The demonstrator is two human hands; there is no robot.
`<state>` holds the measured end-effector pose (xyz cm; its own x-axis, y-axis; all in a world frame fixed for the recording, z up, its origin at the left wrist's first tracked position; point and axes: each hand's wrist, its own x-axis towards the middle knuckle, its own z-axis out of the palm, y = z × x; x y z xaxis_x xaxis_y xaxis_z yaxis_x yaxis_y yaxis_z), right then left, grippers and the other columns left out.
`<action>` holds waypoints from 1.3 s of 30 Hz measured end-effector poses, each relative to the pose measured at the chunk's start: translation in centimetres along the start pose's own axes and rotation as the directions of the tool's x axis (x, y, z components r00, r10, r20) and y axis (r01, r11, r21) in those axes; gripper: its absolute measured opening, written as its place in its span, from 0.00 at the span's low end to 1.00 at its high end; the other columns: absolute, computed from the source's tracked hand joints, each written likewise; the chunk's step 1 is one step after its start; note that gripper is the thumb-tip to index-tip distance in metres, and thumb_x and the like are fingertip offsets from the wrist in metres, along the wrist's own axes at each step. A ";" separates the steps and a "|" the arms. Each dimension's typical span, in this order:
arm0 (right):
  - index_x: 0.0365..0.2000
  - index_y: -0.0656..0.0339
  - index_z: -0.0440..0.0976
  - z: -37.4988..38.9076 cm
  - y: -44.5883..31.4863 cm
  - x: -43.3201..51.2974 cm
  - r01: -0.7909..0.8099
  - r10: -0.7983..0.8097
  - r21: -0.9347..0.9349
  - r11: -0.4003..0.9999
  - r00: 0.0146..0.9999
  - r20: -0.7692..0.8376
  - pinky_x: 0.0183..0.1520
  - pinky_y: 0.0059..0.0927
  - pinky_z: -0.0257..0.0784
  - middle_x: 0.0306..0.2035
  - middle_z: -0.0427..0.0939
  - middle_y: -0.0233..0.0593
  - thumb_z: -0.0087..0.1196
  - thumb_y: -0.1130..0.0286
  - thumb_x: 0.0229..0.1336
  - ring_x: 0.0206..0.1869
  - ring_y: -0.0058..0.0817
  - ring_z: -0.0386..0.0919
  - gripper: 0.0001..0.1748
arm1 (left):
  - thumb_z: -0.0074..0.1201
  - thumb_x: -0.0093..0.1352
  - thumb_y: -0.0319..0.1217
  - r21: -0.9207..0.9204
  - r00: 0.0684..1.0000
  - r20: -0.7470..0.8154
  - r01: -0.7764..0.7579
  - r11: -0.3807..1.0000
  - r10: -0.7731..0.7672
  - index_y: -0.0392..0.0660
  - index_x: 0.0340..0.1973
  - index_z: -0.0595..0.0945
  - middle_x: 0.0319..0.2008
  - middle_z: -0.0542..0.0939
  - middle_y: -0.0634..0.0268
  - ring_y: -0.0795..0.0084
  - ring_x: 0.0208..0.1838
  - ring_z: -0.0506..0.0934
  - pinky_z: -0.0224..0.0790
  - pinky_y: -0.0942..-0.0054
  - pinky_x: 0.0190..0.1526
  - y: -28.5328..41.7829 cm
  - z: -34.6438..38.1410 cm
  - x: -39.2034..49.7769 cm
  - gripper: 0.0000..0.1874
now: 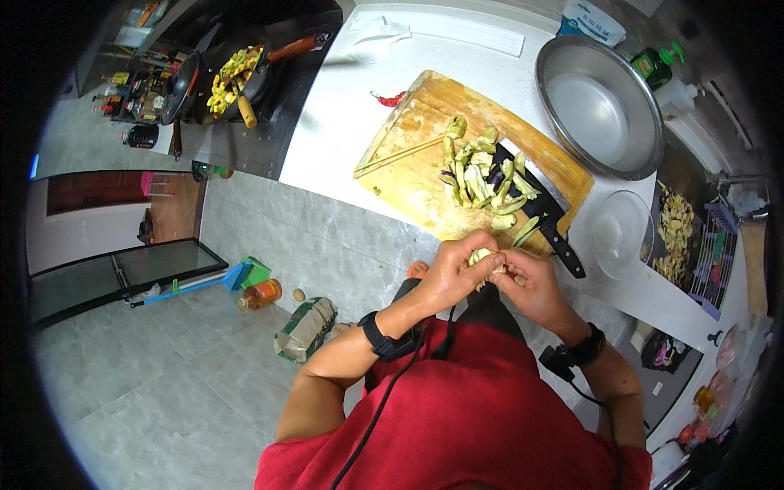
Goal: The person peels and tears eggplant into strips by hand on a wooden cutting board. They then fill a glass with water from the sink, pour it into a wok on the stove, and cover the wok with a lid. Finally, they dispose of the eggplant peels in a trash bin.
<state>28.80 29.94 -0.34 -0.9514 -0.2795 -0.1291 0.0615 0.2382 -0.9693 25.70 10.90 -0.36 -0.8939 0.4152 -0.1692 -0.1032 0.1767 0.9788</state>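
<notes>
My left hand [456, 269] and my right hand [531, 283] meet at the near edge of a wooden cutting board [410, 147], both gripping a pale green piece of vegetable [481, 256], apparently eggplant. Their fingers partly cover it. Cut eggplant strips [474, 177] lie heaped on the board, some over the blade of a black-handled cleaver [560, 248], whose handle points towards my right hand. A pair of chopsticks [401, 155] rests left of the heap. Beyond the board's left edge lies a red chili pepper [388, 99].
Right of the board stand a large steel basin [591, 104] and a clear bowl [621, 236]. Food scraps [674, 229] lie in the sink area. On the stove at left, a wok [260, 79] holds yellow food. A bottle of oil [260, 295] and a bag [306, 329] are on the floor.
</notes>
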 end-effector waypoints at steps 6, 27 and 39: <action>0.44 0.66 0.79 2.4 1.0 -0.1 0.290 -0.340 -0.265 0.920 0.926 -0.165 0.40 0.31 0.76 0.37 0.82 0.41 0.61 0.79 0.59 0.39 0.30 0.81 0.12 | 0.54 0.78 0.34 -0.791 0.875 0.152 0.387 0.474 -0.461 0.42 0.39 0.77 0.25 0.77 0.67 0.82 0.17 0.67 0.54 0.81 0.14 -1.1 -0.8 -0.8 0.09; 0.61 0.69 0.73 -0.9 0.9 -0.4 -0.229 0.221 0.028 0.973 0.887 -0.406 0.49 0.26 0.79 0.57 0.78 0.43 0.57 0.72 0.67 0.50 0.27 0.82 0.23 | 0.57 0.70 0.31 0.436 0.835 -0.281 -0.329 0.838 0.474 0.46 0.66 0.76 0.57 0.81 0.44 0.50 0.58 0.80 0.73 0.62 0.58 -9.6 -8.7 7.6 0.27; 0.44 0.65 0.78 3.8 3.3 -7.8 -0.188 0.258 0.198 0.962 0.863 -0.434 0.32 0.22 0.73 0.30 0.79 0.32 0.51 0.68 0.75 0.29 0.19 0.77 0.10 | 0.59 0.73 0.36 -0.230 0.976 -0.129 -0.202 0.952 0.176 0.53 0.73 0.69 0.71 0.71 0.50 0.53 0.75 0.67 0.62 0.57 0.72 -11.2 -11.0 1.1 0.33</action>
<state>37.54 29.37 -3.38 -0.9362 0.2238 -0.2709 0.2980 0.0972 -0.9496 21.08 -0.45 -10.20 -0.9468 0.3210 0.0223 -0.0177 -0.1213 0.9925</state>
